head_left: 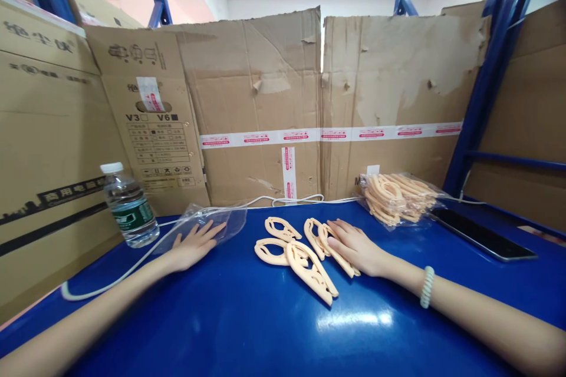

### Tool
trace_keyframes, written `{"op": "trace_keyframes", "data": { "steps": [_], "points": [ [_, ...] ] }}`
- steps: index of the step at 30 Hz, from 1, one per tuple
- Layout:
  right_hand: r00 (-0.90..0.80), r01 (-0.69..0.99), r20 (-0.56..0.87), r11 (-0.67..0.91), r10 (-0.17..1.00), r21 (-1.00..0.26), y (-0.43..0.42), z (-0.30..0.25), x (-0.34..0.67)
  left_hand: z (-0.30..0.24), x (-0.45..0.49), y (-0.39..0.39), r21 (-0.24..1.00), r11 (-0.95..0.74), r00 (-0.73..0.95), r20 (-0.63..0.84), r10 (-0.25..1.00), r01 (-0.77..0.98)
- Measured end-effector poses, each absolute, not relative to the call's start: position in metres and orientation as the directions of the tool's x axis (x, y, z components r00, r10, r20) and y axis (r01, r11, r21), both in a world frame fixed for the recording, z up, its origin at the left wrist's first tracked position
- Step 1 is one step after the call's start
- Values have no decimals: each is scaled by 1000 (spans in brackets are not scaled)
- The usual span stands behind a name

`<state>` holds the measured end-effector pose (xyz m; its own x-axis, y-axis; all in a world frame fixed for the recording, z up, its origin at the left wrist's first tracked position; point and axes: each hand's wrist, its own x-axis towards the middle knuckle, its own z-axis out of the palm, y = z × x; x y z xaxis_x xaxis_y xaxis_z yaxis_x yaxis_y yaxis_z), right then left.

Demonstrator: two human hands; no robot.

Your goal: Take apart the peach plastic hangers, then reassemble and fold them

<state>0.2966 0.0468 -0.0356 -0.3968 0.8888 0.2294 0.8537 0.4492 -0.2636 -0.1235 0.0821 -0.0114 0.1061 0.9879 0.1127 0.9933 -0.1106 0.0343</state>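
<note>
Several beige folding clothes hangers (312,274) lie folded in a loose group on the blue tabletop. My right hand (356,245) is at the right side of this group, its fingers closed over a folded hanger (342,260) that rests on the table. Part of that hanger is hidden under the fingers. To the left, my left hand (197,246) lies flat with fingers spread on a clear plastic bag (232,222). A filled clear bag of beige hangers (393,197) sits behind and right of my right hand.
A water bottle (132,212) stands at the left by a cardboard box (53,129). A black phone (481,234) lies at the right. A white cable (128,275) crosses the blue table (247,330). Taped cardboard (265,100) and blue rack posts (486,70) bound the back.
</note>
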Motion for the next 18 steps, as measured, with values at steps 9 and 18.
{"op": "trace_keyframes", "data": {
  "steps": [9,18],
  "points": [
    [-328,889,306,401,894,-221,45,-27,289,10,-50,51,-58,-458,423,500,755,887],
    [-227,929,333,306,915,-206,27,-12,287,-4,36,40,90,-885,884,66,463,456]
  ]
}}
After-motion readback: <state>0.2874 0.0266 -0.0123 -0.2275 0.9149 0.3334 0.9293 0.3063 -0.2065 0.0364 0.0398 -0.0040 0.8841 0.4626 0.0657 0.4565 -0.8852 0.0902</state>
